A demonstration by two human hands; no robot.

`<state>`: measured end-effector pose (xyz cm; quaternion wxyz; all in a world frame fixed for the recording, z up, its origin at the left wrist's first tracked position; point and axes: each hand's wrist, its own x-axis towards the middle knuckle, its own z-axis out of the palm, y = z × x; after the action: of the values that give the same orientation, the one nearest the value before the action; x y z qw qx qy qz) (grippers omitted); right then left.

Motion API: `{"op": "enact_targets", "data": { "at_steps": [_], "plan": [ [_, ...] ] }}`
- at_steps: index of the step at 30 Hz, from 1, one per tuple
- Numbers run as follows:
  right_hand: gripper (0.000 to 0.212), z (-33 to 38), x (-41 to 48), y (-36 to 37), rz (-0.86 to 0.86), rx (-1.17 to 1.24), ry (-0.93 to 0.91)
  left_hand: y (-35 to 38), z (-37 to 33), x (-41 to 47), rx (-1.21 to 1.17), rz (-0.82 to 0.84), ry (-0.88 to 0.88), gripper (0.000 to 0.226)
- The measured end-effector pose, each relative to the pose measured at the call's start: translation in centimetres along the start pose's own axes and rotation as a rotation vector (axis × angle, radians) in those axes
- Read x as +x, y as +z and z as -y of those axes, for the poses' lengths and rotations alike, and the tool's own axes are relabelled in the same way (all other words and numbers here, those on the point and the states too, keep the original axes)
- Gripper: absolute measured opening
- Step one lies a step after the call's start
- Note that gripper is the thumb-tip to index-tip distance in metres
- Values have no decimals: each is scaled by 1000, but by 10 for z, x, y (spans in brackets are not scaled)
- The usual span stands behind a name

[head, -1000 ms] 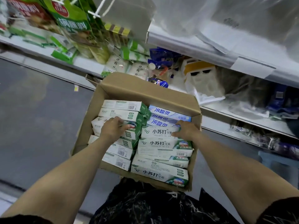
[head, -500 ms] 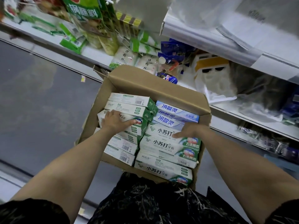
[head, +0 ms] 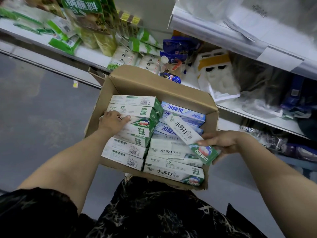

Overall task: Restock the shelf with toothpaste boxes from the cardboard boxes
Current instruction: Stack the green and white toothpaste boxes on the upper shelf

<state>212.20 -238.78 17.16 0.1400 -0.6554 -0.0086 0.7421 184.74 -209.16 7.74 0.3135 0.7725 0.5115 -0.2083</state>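
Observation:
An open cardboard box [head: 151,81] sits in front of me, packed with several white-and-green toothpaste boxes and some blue ones [head: 183,111] at the back right. My right hand [head: 221,143] grips one white-and-green toothpaste box [head: 185,133] by its near end, lifted and tilted above the right stack. My left hand [head: 113,121] lies flat on a toothpaste box [head: 140,127] in the left stack, fingers curled over its edge.
Store shelves [head: 257,117] run behind and to the right of the box, holding green snack bags [head: 82,12], noodle packets, blue pouches [head: 178,48] and a white-yellow package [head: 217,74]. Grey floor [head: 34,109] lies to the left. My dark patterned clothing fills the bottom.
My right hand has pulled one toothpaste box up out of the right stack and tilted it. My left hand stays on the left stack. The camera has moved closer.

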Motion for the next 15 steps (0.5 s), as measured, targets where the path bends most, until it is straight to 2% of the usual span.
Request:
{"op": "enact_targets", "data": {
  "at_steps": [3,9,11,15],
  "plan": [
    [87,-28,5,10,44,226,-93,-1,7,8,26,40,-53,87],
    [60,-45,35,57,-90,483,-218,-9,11,13,73,169,-63,113],
    [58,-43,40,70,-122,539,-249,-15,13,15,175,181,-37,107],
    [54,-37,48,85,-165,544,-289,-32,4,5,321,185,12,72]
  ]
}}
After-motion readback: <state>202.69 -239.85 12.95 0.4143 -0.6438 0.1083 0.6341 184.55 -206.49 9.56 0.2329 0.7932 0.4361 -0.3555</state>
